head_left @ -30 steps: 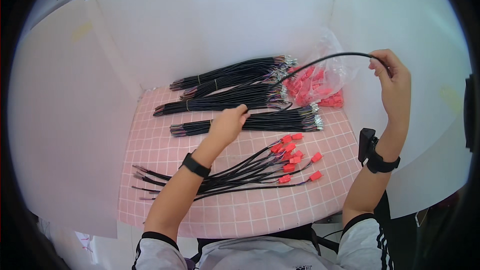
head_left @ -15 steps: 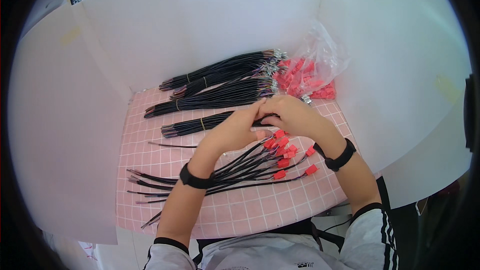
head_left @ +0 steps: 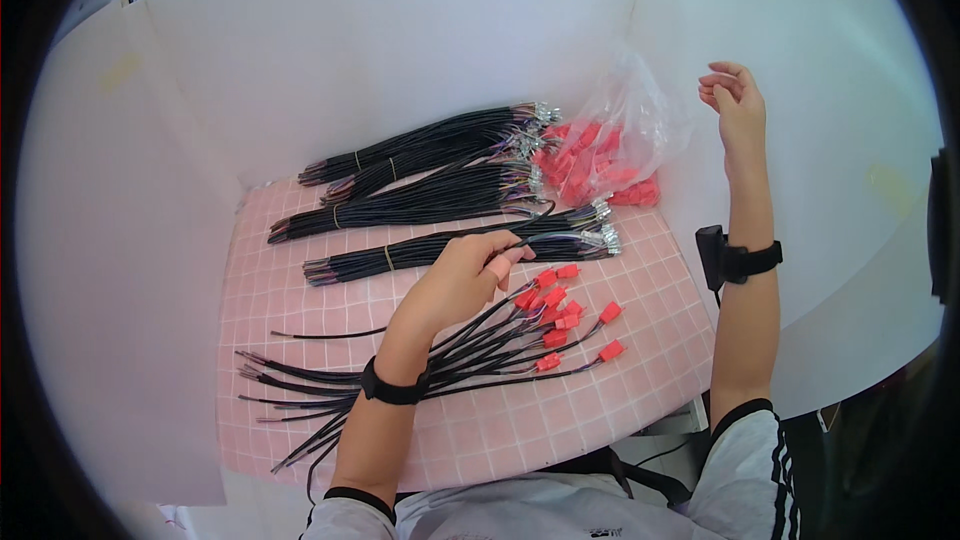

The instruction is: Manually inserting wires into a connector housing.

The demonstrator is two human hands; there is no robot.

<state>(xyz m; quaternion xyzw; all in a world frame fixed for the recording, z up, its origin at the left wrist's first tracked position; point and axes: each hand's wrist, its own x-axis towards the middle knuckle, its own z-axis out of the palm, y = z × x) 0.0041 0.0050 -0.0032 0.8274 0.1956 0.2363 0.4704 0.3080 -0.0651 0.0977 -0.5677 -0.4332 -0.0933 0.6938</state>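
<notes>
My left hand (head_left: 478, 275) is closed around a black cable (head_left: 545, 237) above the middle of the table, fingertips pinched together. Some of the cable is hidden by the hand. A bundle of black cables (head_left: 430, 245), tied with a band, lies just behind that hand, bare metal terminals at its right end. Below the hand spreads a loose group of black cables (head_left: 480, 355) tipped with red connectors (head_left: 555, 315). My right hand (head_left: 737, 105) is raised off to the right, in front of the white panel, fingers loosely bent and apart, with nothing visible in them.
Several more banded cable bundles (head_left: 420, 190) lie toward the back of the pink tiled table (head_left: 660, 320). At the back right stands a clear plastic bag (head_left: 640, 110) with red connectors (head_left: 590, 165). White panels (head_left: 400, 30) enclose the back and sides.
My right hand has left my left hand and swung up and out to the right. The left hand has moved slightly left and still grips the cable. The terminals of the nearest bundle now show.
</notes>
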